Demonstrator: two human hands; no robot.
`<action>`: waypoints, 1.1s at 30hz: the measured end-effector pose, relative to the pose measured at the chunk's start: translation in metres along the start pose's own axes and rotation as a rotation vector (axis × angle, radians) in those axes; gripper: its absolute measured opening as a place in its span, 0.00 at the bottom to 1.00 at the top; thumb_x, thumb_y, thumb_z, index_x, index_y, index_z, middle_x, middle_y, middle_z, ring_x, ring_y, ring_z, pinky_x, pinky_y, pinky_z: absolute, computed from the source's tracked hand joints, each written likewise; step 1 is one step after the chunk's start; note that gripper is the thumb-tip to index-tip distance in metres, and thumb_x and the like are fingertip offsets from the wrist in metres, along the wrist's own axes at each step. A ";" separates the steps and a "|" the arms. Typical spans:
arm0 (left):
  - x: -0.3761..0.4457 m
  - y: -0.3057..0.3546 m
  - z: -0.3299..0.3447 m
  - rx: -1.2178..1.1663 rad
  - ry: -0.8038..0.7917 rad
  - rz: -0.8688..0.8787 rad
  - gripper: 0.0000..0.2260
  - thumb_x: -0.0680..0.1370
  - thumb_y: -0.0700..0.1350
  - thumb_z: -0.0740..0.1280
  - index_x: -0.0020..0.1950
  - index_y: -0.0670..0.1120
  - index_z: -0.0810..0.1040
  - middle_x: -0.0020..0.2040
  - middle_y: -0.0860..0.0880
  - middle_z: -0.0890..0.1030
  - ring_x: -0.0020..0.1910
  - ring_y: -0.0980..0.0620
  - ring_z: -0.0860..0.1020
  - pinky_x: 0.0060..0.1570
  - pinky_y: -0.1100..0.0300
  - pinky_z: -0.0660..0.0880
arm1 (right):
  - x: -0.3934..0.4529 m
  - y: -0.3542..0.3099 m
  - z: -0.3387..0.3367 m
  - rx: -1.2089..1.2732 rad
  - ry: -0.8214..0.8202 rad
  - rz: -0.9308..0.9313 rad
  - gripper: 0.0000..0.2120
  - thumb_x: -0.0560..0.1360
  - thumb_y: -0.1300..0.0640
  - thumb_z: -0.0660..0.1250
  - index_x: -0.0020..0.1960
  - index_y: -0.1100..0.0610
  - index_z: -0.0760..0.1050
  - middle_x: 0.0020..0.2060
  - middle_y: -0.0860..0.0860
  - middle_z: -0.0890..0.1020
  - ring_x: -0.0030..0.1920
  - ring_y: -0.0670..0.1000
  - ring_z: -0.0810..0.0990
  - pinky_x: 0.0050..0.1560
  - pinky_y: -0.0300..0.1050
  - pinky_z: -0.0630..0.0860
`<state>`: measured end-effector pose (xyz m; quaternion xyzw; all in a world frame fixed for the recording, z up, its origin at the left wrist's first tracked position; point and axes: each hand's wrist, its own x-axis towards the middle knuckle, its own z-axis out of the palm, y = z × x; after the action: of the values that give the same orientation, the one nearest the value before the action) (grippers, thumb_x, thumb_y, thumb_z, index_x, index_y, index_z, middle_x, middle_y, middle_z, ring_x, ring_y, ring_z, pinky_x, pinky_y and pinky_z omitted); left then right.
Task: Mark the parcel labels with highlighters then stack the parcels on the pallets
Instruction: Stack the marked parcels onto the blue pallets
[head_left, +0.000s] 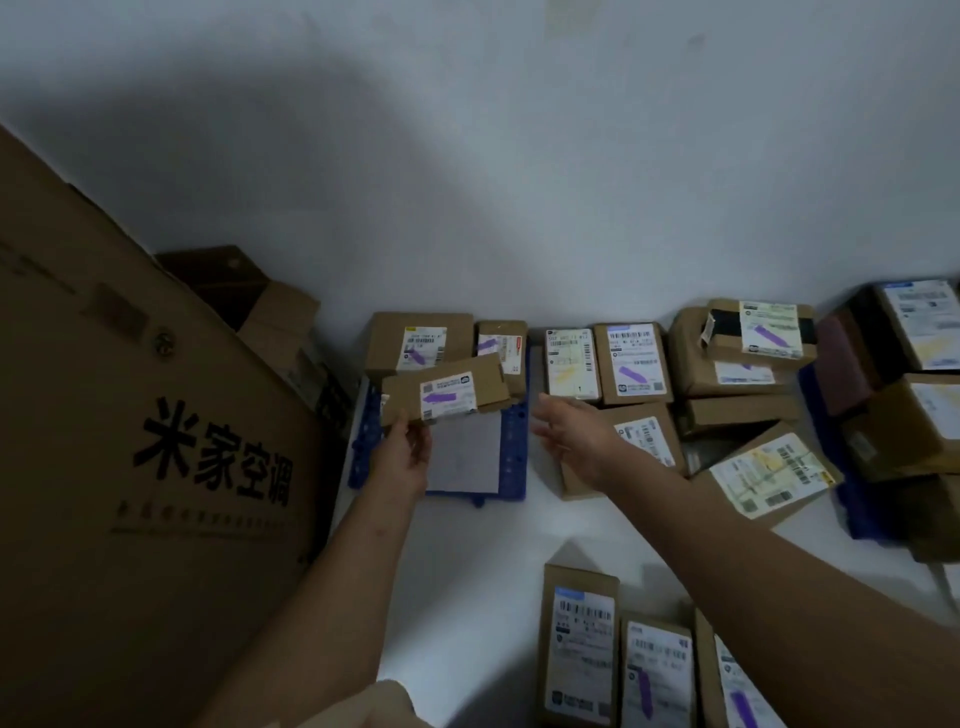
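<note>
My left hand (405, 452) grips the near edge of a flat cardboard parcel (447, 392) whose white label bears a purple highlighter mark. It hangs tilted over the blue pallet (511, 467), in front of two marked parcels (418, 343) that stand at the pallet's back by the wall. My right hand (569, 431) is stretched out beside the pallet with its fingers apart and nothing in it. It hovers over a brown parcel (639, 441) on the floor. No highlighter is in view.
A very large carton with black printed characters (156, 467) fills the left side. Several labelled parcels lie at the right along the wall (631, 364) and on a second blue pallet (852, 499). Three more parcels (579, 644) lie at the bottom edge, on the white floor.
</note>
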<state>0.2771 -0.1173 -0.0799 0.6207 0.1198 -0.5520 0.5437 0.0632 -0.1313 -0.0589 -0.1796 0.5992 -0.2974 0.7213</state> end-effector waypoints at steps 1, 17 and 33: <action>0.008 0.008 -0.001 0.022 0.020 0.010 0.05 0.79 0.45 0.69 0.50 0.44 0.77 0.45 0.46 0.81 0.41 0.53 0.79 0.33 0.65 0.79 | 0.004 -0.002 0.001 0.001 0.002 0.017 0.10 0.79 0.54 0.65 0.58 0.57 0.74 0.47 0.52 0.79 0.39 0.46 0.79 0.36 0.39 0.74; 0.070 0.042 0.050 0.594 -0.019 0.323 0.22 0.80 0.39 0.65 0.71 0.55 0.65 0.64 0.46 0.70 0.55 0.49 0.75 0.50 0.58 0.79 | 0.051 -0.004 0.021 0.067 0.151 0.144 0.06 0.81 0.58 0.64 0.57 0.58 0.74 0.55 0.57 0.81 0.46 0.49 0.81 0.40 0.41 0.75; 0.068 0.019 0.069 1.666 -0.038 0.557 0.28 0.82 0.47 0.62 0.80 0.51 0.56 0.80 0.47 0.44 0.76 0.39 0.54 0.73 0.42 0.62 | 0.045 0.012 0.009 0.087 0.151 0.139 0.16 0.81 0.58 0.62 0.68 0.59 0.71 0.58 0.56 0.81 0.51 0.50 0.81 0.42 0.39 0.76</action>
<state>0.2777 -0.2115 -0.1112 0.8131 -0.4868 -0.3177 0.0307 0.0795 -0.1520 -0.0986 -0.0833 0.6492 -0.2850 0.7002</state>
